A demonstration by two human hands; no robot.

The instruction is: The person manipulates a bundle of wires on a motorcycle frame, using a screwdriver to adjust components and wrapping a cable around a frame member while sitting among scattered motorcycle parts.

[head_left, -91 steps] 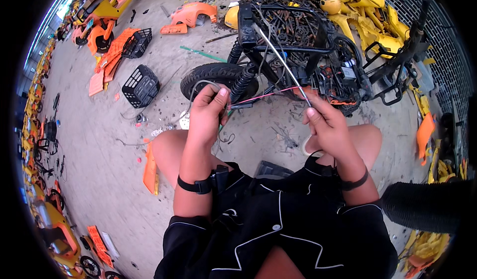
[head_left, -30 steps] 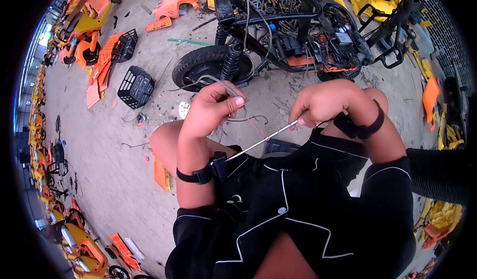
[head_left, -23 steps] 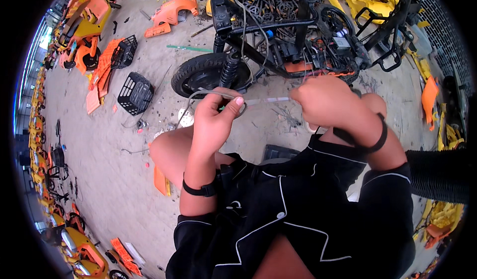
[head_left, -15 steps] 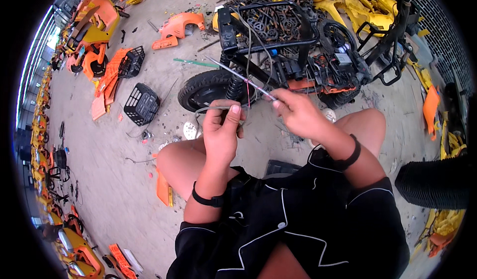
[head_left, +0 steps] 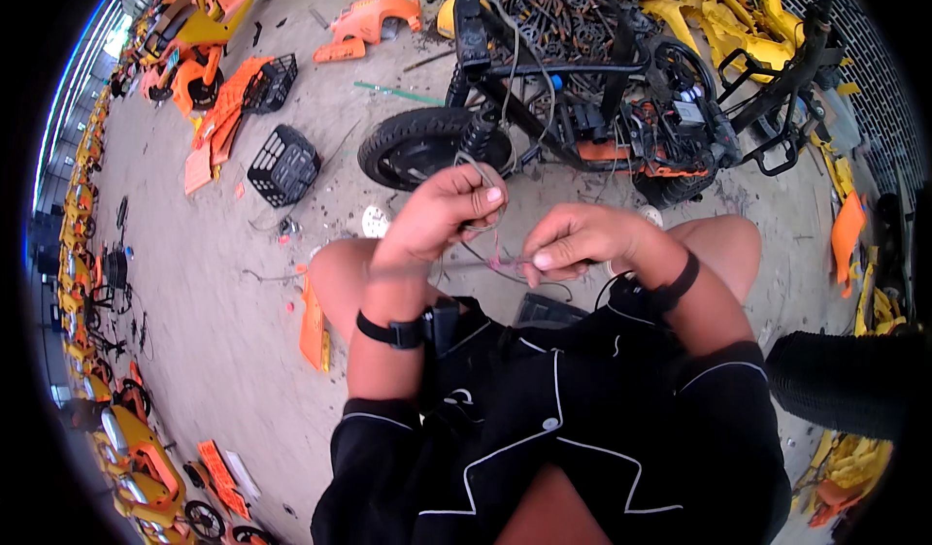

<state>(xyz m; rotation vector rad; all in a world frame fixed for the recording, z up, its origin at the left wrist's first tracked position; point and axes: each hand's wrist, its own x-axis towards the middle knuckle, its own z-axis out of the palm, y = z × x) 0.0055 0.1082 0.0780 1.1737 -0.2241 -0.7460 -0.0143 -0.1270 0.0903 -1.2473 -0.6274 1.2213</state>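
My left hand is closed, its thumb and fingers pinching a thin grey cable that loops around the fingertips. My right hand grips a slim metal rod, smeared by motion, which points left across my left wrist. Something small and pink sits on the rod near the right fingers. Part of the cable hangs in a curve below both hands. Just beyond them stands a stripped black scooter frame, with a rear wheel and exposed wiring; loose cable also runs down from its top.
Black plastic baskets and orange body panels lie on the concrete floor to the left. Yellow panels are heaped at the far right. A ribbed black object stands close on my right. Scooters line the left side.
The rod has swung down from pointing up and away to pointing left, and my right hand has come lower. My left hand has risen slightly with the cable. The view has shifted a little.
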